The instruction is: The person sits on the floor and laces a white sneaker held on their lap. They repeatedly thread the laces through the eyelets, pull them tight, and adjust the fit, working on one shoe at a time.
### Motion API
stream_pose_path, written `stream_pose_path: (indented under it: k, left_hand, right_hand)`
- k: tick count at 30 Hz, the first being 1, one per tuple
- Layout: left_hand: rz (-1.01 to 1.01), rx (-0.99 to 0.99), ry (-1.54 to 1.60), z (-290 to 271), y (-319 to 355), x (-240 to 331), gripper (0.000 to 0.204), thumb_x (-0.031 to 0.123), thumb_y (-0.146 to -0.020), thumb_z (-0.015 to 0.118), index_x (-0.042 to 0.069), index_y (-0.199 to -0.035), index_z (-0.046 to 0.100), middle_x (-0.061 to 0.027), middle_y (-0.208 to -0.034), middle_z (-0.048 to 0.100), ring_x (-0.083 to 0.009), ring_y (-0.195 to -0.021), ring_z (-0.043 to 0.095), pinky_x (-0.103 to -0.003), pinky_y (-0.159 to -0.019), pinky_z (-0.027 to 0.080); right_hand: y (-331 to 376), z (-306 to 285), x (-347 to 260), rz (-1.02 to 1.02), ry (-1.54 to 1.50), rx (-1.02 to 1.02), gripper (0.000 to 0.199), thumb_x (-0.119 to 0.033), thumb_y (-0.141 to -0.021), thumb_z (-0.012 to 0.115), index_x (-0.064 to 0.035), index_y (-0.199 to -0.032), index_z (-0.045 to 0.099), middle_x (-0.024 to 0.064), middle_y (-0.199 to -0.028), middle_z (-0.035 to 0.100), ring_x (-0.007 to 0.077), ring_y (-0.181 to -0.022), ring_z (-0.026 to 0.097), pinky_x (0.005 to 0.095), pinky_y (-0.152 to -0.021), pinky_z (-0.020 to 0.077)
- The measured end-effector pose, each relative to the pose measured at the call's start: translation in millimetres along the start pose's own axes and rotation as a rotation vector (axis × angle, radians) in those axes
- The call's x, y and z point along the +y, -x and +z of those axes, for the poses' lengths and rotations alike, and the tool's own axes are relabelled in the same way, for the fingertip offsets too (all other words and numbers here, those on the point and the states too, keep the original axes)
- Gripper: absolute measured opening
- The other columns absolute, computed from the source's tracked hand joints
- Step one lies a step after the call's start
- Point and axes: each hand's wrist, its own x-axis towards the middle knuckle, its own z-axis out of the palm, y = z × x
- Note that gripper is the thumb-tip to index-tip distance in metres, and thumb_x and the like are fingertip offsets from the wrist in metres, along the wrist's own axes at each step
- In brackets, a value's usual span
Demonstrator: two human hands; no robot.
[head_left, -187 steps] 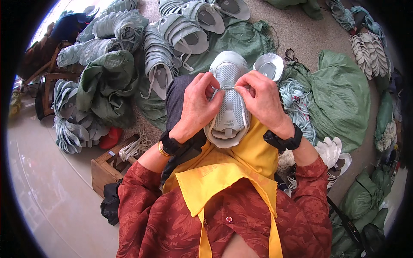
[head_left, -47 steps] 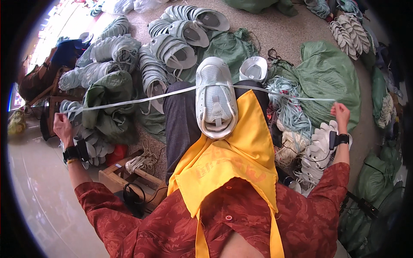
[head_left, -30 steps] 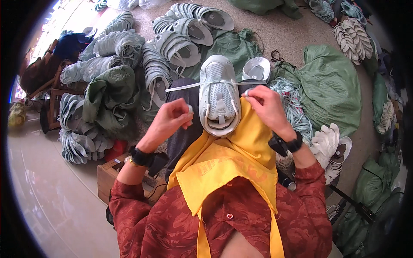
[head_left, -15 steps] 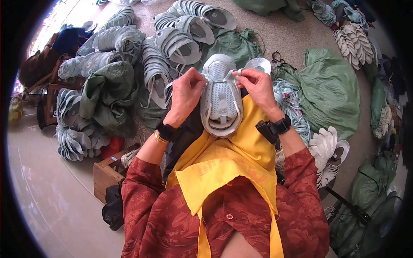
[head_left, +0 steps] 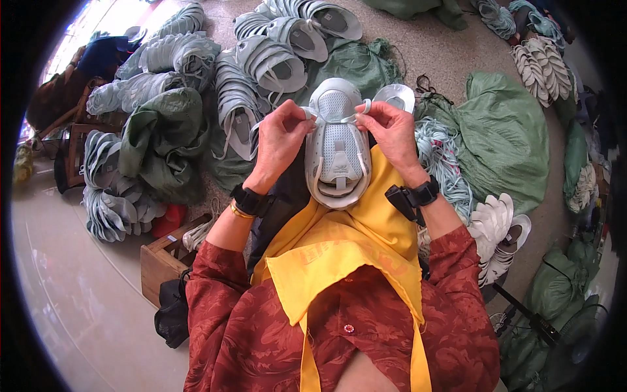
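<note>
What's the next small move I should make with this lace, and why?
Probably guide the pale lace in at the shoe upper's side edges: it crosses the upper near its rounded far end, and your left hand and right hand pinch it by opposite edges, so both sides look ready.

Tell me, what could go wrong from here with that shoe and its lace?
The lace might end up uneven: the left hand and the right hand each pinch one side of it, so one could pull more than the other. The shoe could also shift or tip under a tug, since it seems to rest partly on the yellow apron and neither hand grips its body.
</note>
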Motion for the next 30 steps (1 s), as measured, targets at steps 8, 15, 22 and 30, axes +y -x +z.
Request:
stream_pose_path:
  k: [8,15,22,30]
  left_hand:
    - [-0.031,0.003,0.038,1.3,3.7,2.6,0.010,0.000,-0.092,0.072,-0.001,-0.091,0.063,-0.0055,-0.087,0.074,-0.0093,-0.084,0.071,-0.025,-0.076,0.056]
    - [-0.017,0.001,0.069,3.2,1.7,-3.8,0.007,-0.002,-0.094,0.070,-0.001,-0.093,0.063,-0.0041,-0.091,0.073,-0.0082,-0.086,0.068,-0.024,-0.080,0.056]
    - [0.020,0.051,-0.265,3.3,3.6,17.2,0.010,0.002,-0.089,0.074,-0.001,-0.088,0.064,-0.0026,-0.078,0.072,-0.0056,-0.075,0.067,-0.024,-0.069,0.053]
    - [0.114,0.001,-0.349,1.9,3.3,25.4,0.009,0.001,-0.085,0.072,-0.001,-0.090,0.065,-0.0085,-0.075,0.071,-0.0128,-0.069,0.069,-0.028,-0.065,0.053]
  right_hand:
    - [-2.0,10.8,-26.9,-0.249,0.486,-0.073,0.011,-0.001,-0.090,0.074,-0.0004,-0.101,0.072,0.0071,-0.089,0.078,0.0135,-0.081,0.075,0.0282,-0.073,0.0590]
    - [-1.9,10.1,-17.6,-0.163,0.407,-0.059,0.011,-0.003,-0.089,0.076,-0.0001,-0.099,0.071,0.0071,-0.090,0.079,0.0145,-0.082,0.076,0.0279,-0.074,0.0585]
    - [0.5,8.5,-2.8,-0.096,0.308,-0.016,0.009,-0.004,-0.091,0.075,-0.0020,-0.099,0.072,0.0027,-0.089,0.078,0.0085,-0.081,0.073,0.0247,-0.075,0.0566]
    - [0.7,8.6,-1.4,-0.091,0.256,-0.018,0.008,-0.005,-0.092,0.075,-0.0021,-0.099,0.072,0.0014,-0.088,0.077,0.0069,-0.081,0.072,0.0245,-0.076,0.0562]
